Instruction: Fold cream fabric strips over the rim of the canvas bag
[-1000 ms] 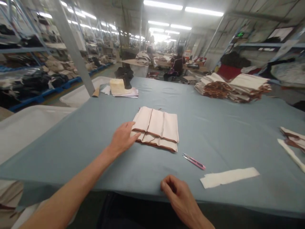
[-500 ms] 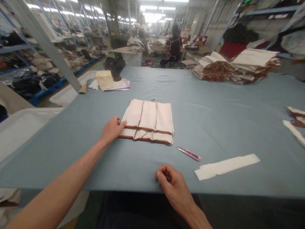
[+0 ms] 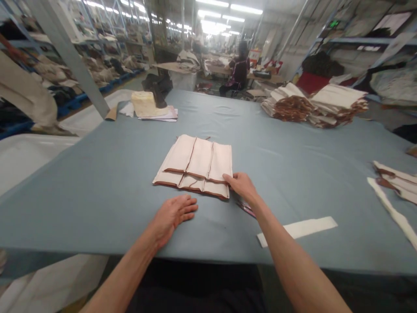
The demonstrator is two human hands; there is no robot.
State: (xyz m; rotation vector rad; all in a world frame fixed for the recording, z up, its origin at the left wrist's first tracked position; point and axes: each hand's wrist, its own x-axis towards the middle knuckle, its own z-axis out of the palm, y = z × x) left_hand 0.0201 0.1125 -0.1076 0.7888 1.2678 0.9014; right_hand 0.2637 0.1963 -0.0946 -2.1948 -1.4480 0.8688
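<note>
Cream fabric panels (image 3: 199, 157) with brown-bound edges and brown seams lie on the blue-grey table, one overlapping another. My right hand (image 3: 241, 186) pinches their right front edge, thumb on top and the fingers mostly hidden beneath. Nearer the front edge of the table, my left hand (image 3: 176, 214) holds nothing, its fingers stretched out just short of the panels. Pink-handled thread snips (image 3: 246, 209) lie beside my right wrist, partly covered by the forearm. Past that forearm rests a white fabric strip (image 3: 309, 227).
Stacks of cream and brown pieces (image 3: 288, 104) stand at the back right. A yellowish block (image 3: 142, 104) sits on papers at the back left, with dark cloth beside it. More trimmed pieces (image 3: 395, 180) lie far right. A person (image 3: 239, 71) sits beyond the table.
My left hand has let go of the panels' left edge and come down toward me. My right hand has moved up and taken hold of their right edge. The panels shifted slightly left.
</note>
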